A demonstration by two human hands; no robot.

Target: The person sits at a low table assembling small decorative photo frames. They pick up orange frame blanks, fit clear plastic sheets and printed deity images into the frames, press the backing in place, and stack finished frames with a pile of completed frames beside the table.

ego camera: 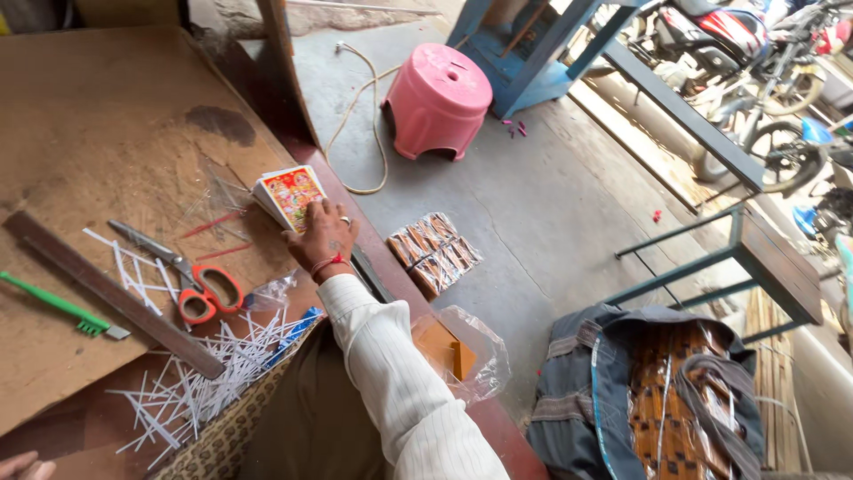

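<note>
A single head-worn camera looked steeply down and slightly rightward from close above the seated person. Its left half took in the brown tabletop [107,133] at arm's reach; its right half fell farther off, onto the grey floor [533,222] and parked motorbikes [755,53].
</note>
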